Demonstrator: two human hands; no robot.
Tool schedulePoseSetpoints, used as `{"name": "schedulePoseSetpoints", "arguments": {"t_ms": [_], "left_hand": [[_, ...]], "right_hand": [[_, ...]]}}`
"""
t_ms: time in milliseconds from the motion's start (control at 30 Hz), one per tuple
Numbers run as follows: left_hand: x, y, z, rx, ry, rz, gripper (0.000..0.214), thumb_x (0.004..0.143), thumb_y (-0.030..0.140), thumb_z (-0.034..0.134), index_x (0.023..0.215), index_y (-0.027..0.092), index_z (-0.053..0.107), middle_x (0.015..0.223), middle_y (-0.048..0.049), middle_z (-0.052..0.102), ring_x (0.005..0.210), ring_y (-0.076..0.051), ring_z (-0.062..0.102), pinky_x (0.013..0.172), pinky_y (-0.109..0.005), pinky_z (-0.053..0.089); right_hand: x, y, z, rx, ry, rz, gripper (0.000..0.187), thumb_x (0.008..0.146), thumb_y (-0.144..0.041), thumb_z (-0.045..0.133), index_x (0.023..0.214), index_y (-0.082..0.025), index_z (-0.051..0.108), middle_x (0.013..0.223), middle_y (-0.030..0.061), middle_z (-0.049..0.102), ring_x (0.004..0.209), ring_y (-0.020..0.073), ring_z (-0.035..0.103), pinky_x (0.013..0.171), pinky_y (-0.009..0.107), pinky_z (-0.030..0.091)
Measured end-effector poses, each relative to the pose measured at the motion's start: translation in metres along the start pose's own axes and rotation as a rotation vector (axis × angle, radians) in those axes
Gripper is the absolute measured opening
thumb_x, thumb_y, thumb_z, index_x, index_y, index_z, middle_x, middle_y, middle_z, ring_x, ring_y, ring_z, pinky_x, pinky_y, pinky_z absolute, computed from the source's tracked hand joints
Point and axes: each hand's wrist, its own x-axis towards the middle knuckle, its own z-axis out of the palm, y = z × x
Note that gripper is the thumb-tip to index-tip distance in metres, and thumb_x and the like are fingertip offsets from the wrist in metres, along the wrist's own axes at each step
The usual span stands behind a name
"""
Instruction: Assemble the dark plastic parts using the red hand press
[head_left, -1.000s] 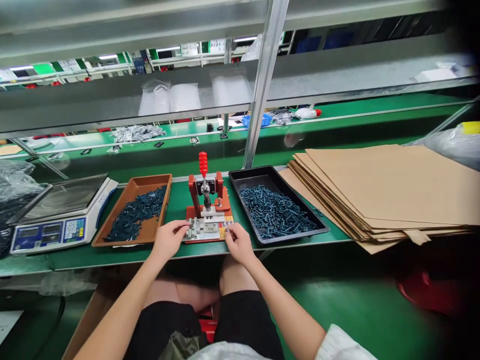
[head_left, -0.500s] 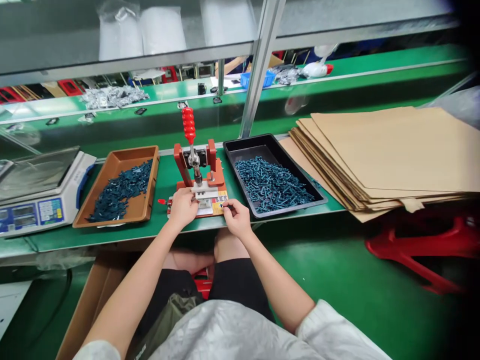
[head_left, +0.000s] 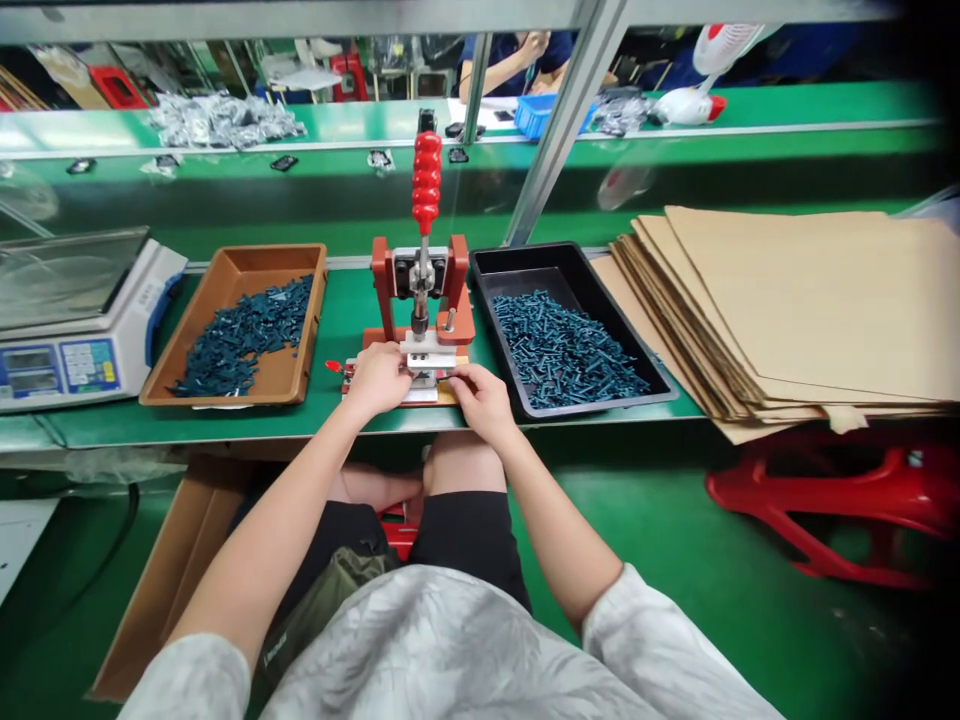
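Observation:
A toggle clamp press [head_left: 426, 190] with a red ribbed handle standing upright sits on the green bench. My left hand [head_left: 380, 382] is at the left side of its metal fixture, fingers curled together; what they hold, if anything, is hidden. From the right, my right hand [head_left: 484, 402] pinches a small dark pin-like part at the fixture, below the clamp's pressing block [head_left: 429, 357]. To the left, a brown tray [head_left: 298, 372] holds flat dark blue pieces [head_left: 244, 340]. On the right, a black tray [head_left: 529, 262] holds many dark blue pin-like parts [head_left: 566, 350].
A digital scale [head_left: 75, 330] stands at far left. Stacked brown cardboard sheets [head_left: 810, 300] lie at right, above a red stool [head_left: 832, 510]. A metal post [head_left: 566, 120] rises behind the press. Across the bench, a person [head_left: 517, 65] sits near a blue basket [head_left: 534, 116].
My right hand has moved inward, bringing the small part from the fixture's front right to beneath the pressing block. My left hand stays at the fixture's left. The camera view has shifted.

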Motion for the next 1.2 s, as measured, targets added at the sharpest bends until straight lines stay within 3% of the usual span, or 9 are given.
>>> {"name": "schedulePoseSetpoints", "arguments": {"t_ms": [133,467,667,767,867,1033,1200], "left_hand": [[-0.002,0.001,0.002,0.016,0.013,-0.011,0.024,0.083,0.022,0.056,0.094,0.019,0.076,0.107,-0.0097,0.074,0.107,-0.03,0.064,0.094,-0.041,0.048],[0.0,0.008,0.0,0.089,-0.022,-0.033,0.025,0.083,0.025,0.057,0.095,0.015,0.076,0.105,-0.013,0.073,0.106,-0.033,0.061,0.092,-0.044,0.047],[-0.003,0.008,-0.003,0.064,-0.025,-0.013,0.029,0.084,0.032,0.061,0.103,0.016,0.075,0.108,-0.0139,0.072,0.108,-0.034,0.06,0.095,-0.045,0.046],[-0.004,0.002,-0.007,0.04,-0.093,0.059,0.038,0.075,0.04,0.073,0.106,0.019,0.075,0.118,-0.0111,0.07,0.112,-0.034,0.058,0.097,-0.044,0.046],[-0.004,-0.004,-0.011,0.05,-0.132,0.063,0.037,0.073,0.037,0.074,0.106,0.019,0.075,0.119,-0.0105,0.07,0.112,-0.033,0.058,0.095,-0.042,0.047],[-0.003,-0.006,-0.007,0.045,-0.101,0.071,0.031,0.074,0.035,0.074,0.1,0.019,0.076,0.117,-0.0104,0.07,0.112,-0.033,0.059,0.095,-0.042,0.048],[-0.008,-0.008,-0.002,0.008,-0.054,0.098,0.024,0.077,0.035,0.072,0.095,0.019,0.077,0.117,-0.0102,0.07,0.111,-0.032,0.059,0.097,-0.045,0.047]], "right_hand": [[0.004,0.004,0.004,0.083,0.012,0.117,0.017,0.086,-0.034,0.06,0.091,-0.019,0.067,0.081,0.0031,0.07,0.068,0.0172,0.063,0.068,0.03,0.055],[0.0,0.015,0.006,0.152,0.033,0.142,0.018,0.084,-0.034,0.063,0.094,-0.019,0.067,0.083,0.003,0.07,0.07,0.0169,0.064,0.069,0.03,0.055],[0.008,0.005,0.002,-0.019,-0.025,-0.019,0.012,0.087,-0.03,0.063,0.085,-0.021,0.07,0.089,0.0044,0.068,0.081,0.0186,0.064,0.076,0.031,0.053],[0.017,-0.002,0.009,-0.063,-0.079,-0.075,0.01,0.085,-0.025,0.064,0.088,-0.021,0.073,0.089,0.0041,0.068,0.083,0.0193,0.064,0.081,0.033,0.053],[0.025,-0.003,0.021,-0.021,-0.129,-0.083,0.015,0.084,-0.022,0.066,0.095,-0.022,0.075,0.098,0.0046,0.073,0.09,0.0214,0.068,0.087,0.036,0.054],[0.029,-0.002,0.031,-0.006,-0.112,-0.057,0.016,0.082,-0.023,0.068,0.096,-0.023,0.077,0.104,0.0038,0.075,0.094,0.0225,0.07,0.088,0.037,0.056],[0.024,-0.003,0.028,-0.117,-0.098,-0.142,0.016,0.082,-0.019,0.069,0.093,-0.025,0.079,0.104,0.004,0.075,0.096,0.0231,0.07,0.091,0.038,0.055]]}}
